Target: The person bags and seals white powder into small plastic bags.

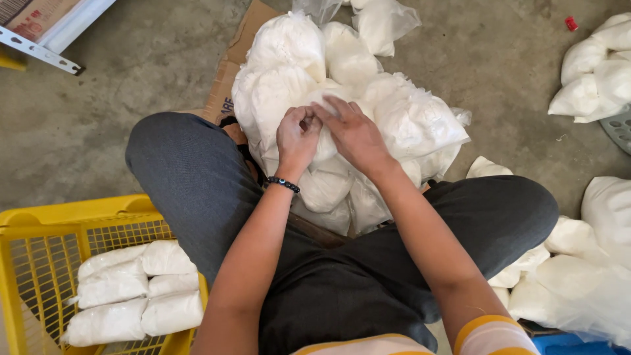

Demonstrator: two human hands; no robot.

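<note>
I sit cross-legged on a concrete floor with a heap of clear plastic bags of white powder (pixel 289 72) in front of my knees. My left hand (pixel 297 137), with a dark bead bracelet on the wrist, pinches the top of one bag of white powder (pixel 325 146) in the middle of the heap. My right hand (pixel 355 135) lies over the same bag, fingers touching its neck next to the left hand. The bag's opening is hidden under my fingers.
A yellow plastic basket (pixel 66 213) at the lower left holds several filled bags. More white bags lie at the right (pixel 591 72) and lower right (pixel 578 283). Flattened cardboard (pixel 230 72) lies under the heap. A grey perforated object (pixel 619 130) shows at the right edge.
</note>
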